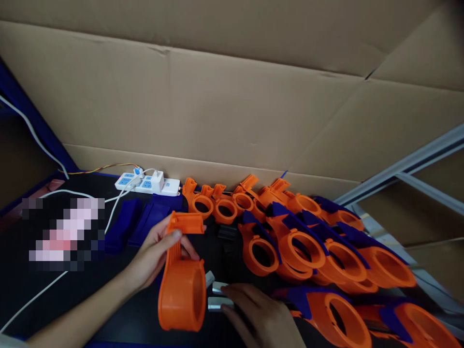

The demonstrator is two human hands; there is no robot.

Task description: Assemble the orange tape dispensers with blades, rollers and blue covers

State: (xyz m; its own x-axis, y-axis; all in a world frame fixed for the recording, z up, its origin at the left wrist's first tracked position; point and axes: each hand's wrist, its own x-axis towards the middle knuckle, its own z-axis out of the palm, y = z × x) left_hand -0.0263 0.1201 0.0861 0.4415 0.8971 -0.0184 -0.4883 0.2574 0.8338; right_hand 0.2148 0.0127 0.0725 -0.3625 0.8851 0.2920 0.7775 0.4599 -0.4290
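Head view: orange dispenser frame, near centre and bare of blue, is clasped by the left hand. The right hand covers metal strips, grip unclear. Orange-and-blue units pile right, loose blue parts lie left. Work seems midway.

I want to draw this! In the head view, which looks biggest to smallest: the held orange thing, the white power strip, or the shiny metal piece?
1. orange dispenser in the left hand, nearest the camera
2. white power strip, farther back, so true size unsure
3. shiny metal piece
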